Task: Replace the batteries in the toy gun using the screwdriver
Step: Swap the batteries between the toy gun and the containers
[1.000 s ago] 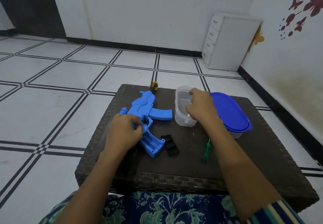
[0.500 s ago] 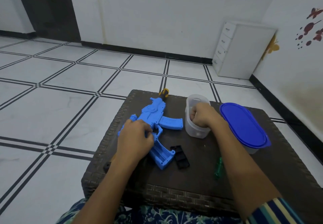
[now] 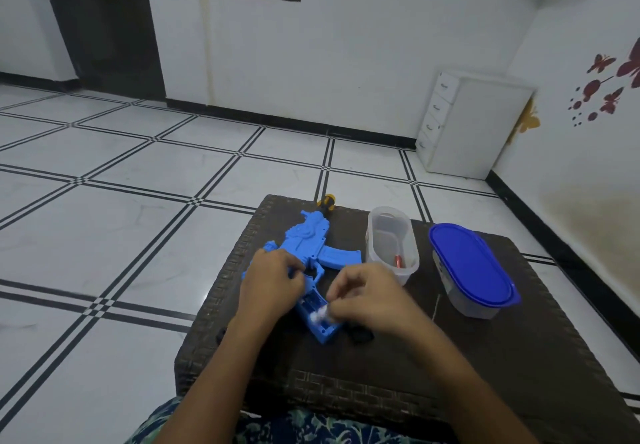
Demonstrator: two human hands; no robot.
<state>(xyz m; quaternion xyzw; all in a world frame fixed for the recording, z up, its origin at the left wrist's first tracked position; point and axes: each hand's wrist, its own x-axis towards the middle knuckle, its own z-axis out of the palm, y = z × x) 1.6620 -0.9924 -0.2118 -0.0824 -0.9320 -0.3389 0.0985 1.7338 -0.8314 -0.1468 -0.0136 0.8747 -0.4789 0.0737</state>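
Grips the blue toy gun (image 3: 311, 235) with the left hand (image 3: 272, 282), at 10 o'clock on the desk (image 3: 519, 357). Pinches a white battery (image 3: 319, 314) with the right hand (image 3: 370, 299), over the open slot (image 3: 312, 299) at the gun's 5 o'clock end.

open: table (image 3: 526, 357) near-right | blocked: clear tub (image 3: 376, 253), lidded box (image 3: 467, 267) (right of gun (image 3: 311, 239))

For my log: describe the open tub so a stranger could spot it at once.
On the dark table, right of the toy gun, stand two tubs. The open tub is next to the gun: clear, lidless, unlike the blue-lidded tub.
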